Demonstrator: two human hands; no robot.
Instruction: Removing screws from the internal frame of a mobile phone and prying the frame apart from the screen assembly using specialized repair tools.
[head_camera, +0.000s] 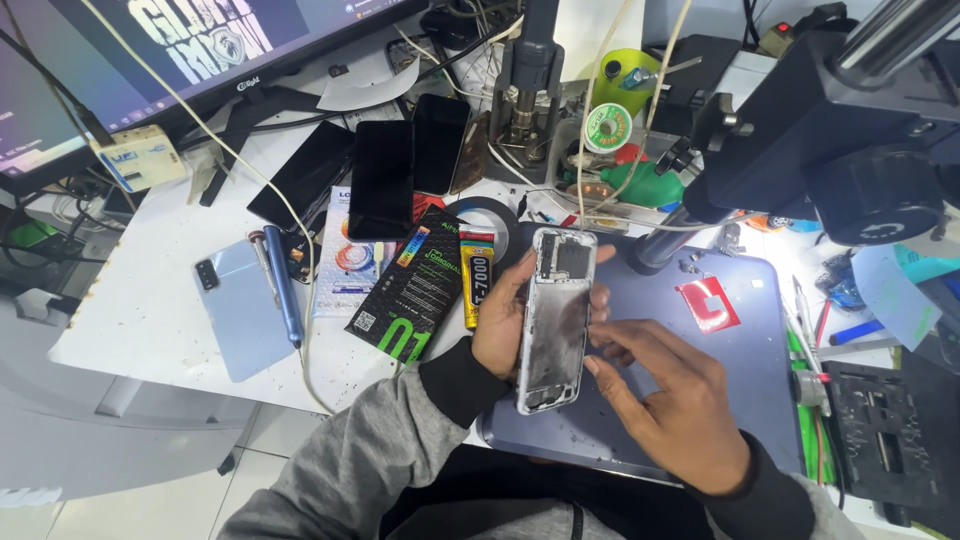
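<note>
Item: phone frame, stripped, silver-edged, inner side facing up. Sitting upright-ish in left hand, fingers wrapping round its left edge, thumb side under; held clear above grey work mat. Long axis running near-to-far, top end w/ camera cutout pointing away toward microscope arm.

Right hand: holding nothing, fingers loosely spread, fingertips touching frame's right edge approx mid-length. Frame lying left of and slightly beyond right palm; left hand doing the gripping, right only resting on it.

Nearby, left of frame: glue tube, black-green flat box, tape roll just beyond. Further left: blue back cover, blue screwdriver beside it. Three dark phones lying side by side toward monitor. Red tag on mat, right of frame, well apart from both hands.
</note>
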